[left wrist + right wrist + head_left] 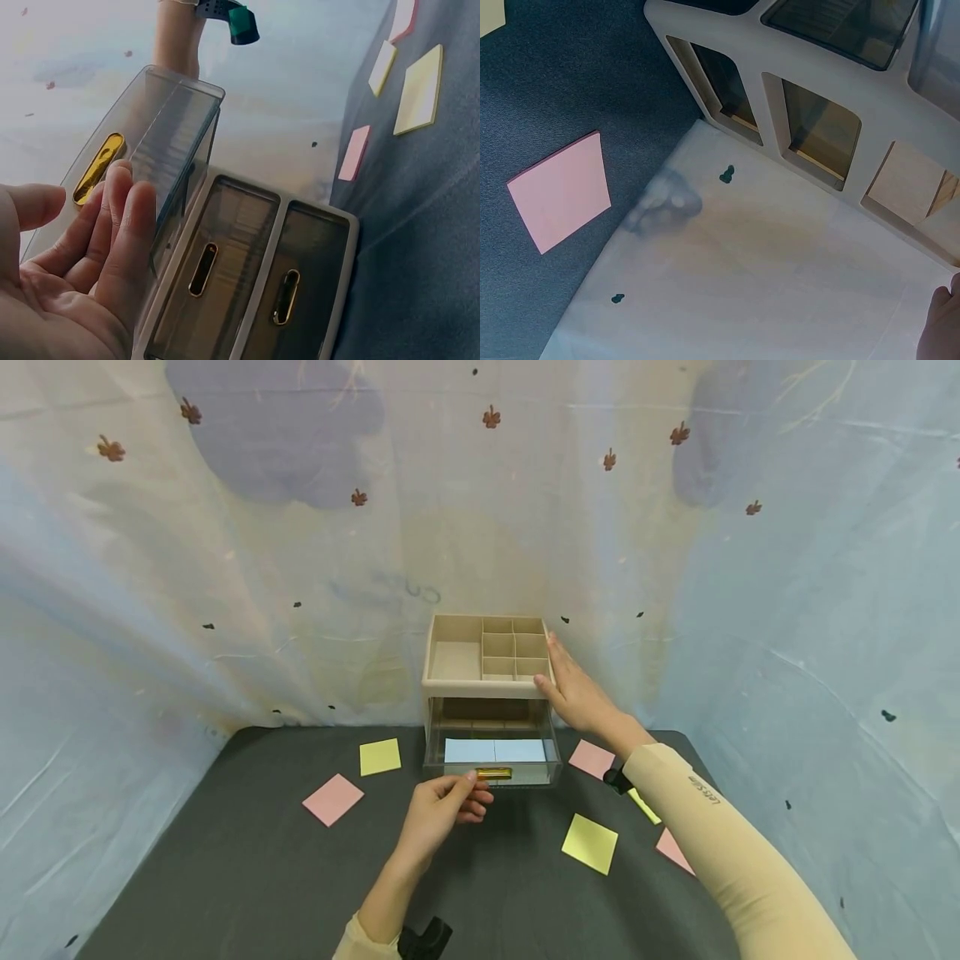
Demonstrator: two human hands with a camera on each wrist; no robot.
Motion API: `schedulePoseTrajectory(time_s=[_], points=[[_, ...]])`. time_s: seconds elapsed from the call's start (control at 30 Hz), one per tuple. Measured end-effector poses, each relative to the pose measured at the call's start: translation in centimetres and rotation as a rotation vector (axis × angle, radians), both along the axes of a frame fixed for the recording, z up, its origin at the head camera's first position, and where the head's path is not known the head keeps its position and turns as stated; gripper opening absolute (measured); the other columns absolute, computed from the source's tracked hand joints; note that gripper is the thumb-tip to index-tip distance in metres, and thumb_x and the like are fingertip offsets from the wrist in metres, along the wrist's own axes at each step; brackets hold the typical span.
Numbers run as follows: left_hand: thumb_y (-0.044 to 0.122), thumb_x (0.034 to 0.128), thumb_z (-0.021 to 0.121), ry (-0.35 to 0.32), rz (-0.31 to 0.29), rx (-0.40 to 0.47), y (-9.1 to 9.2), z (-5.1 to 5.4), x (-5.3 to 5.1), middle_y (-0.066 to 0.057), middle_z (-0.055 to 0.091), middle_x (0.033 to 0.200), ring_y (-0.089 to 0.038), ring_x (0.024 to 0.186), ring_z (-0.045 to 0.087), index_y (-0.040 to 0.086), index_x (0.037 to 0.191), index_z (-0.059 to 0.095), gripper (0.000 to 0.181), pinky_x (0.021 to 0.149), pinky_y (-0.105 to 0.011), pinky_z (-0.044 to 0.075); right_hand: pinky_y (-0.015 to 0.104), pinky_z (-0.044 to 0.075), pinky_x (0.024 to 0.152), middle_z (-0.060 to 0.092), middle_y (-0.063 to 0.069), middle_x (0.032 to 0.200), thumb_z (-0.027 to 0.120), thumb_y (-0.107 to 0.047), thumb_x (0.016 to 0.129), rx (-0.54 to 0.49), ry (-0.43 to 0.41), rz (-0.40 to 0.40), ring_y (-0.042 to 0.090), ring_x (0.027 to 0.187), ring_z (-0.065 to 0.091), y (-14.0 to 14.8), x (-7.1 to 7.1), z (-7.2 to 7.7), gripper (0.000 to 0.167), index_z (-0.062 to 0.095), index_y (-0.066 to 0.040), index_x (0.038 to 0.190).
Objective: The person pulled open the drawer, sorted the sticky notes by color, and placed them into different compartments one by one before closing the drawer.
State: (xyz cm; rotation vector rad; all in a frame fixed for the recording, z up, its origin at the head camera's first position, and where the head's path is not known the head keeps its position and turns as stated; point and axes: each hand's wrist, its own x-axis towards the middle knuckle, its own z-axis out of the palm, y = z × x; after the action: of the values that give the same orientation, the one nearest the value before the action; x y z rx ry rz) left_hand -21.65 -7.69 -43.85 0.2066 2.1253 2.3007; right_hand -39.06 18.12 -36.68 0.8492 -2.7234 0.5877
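Note:
A beige desk organizer (pixel 487 689) has its clear top drawer (pixel 538 774) pulled out. Two light blue sticky note pads (pixel 470 750) lie side by side inside that drawer. My left hand (pixel 444 806) is at the drawer's gold handle (pixel 495 773); in the left wrist view its fingers are loosely bent, with the thumb apart from them. Whether a fingertip touches the handle is unclear. My right hand (pixel 588 697) rests against the organizer's upper right side, fingers extended and thumb on the top rim. Only a bit of that hand (pixel 939 326) shows in the right wrist view.
Pink (pixel 333 800) and yellow (pixel 380 757) sticky note pads lie left of the organizer on the dark table (pixel 247 860). More pink (pixel 592 759) and yellow (pixel 590 844) pads lie on the right. Two lower drawers (pixel 225 262) are closed. A patterned curtain (pixel 480 543) hangs behind.

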Motion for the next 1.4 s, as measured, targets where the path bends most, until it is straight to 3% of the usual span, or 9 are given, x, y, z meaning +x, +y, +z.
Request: schedulePoseTrajectory(time_s=[0.3,0.83,1.2,1.4], points=[[0.026,0.1038,0.068,-0.022,-0.001,0.021,0.1,0.2,0.1,-0.018,0.077,0.094,-0.018,0.077,0.071,-0.007,0.107,0.076,0.034,0.075,-0.032,0.064,0.056,0.016,0.127,-0.005,0.015,0.174,0.026,-0.057,0.111,-0.004,0.002,-0.009,0.035,0.16,0.004,0.0,0.0,-0.1,0.083,-0.008,-0.006,0.166],[0.028,0.1032,0.069,-0.018,0.02,0.021,0.2,0.5,-0.4,-0.014,0.077,0.091,-0.017,0.075,0.072,-0.009,0.108,0.074,0.038,0.075,-0.032,0.064,0.054,0.014,0.128,-0.005,0.014,0.175,0.031,-0.05,0.113,0.0,-0.013,-0.019,0.03,0.161,0.001,-0.1,0.3,0.1,0.08,-0.01,-0.007,0.166],[0.029,0.1038,0.068,-0.03,0.033,0.011,0.2,0.5,-1.4,-0.014,0.077,0.093,-0.023,0.08,0.074,-0.01,0.112,0.074,0.04,0.077,-0.032,0.064,0.055,0.015,0.128,-0.003,0.016,0.174,0.03,-0.052,0.113,-0.001,0.001,-0.006,0.034,0.161,0.004,0.0,0.1,0.0,0.08,-0.007,-0.004,0.166],[0.028,0.1036,0.068,-0.032,0.041,0.026,0.3,0.7,-1.8,-0.017,0.077,0.095,-0.021,0.079,0.073,-0.008,0.11,0.075,0.037,0.077,-0.033,0.064,0.056,0.015,0.128,-0.002,0.017,0.174,0.032,-0.047,0.113,-0.006,0.008,-0.002,0.035,0.16,0.005,0.0,0.0,0.0,0.079,-0.006,-0.003,0.166]])
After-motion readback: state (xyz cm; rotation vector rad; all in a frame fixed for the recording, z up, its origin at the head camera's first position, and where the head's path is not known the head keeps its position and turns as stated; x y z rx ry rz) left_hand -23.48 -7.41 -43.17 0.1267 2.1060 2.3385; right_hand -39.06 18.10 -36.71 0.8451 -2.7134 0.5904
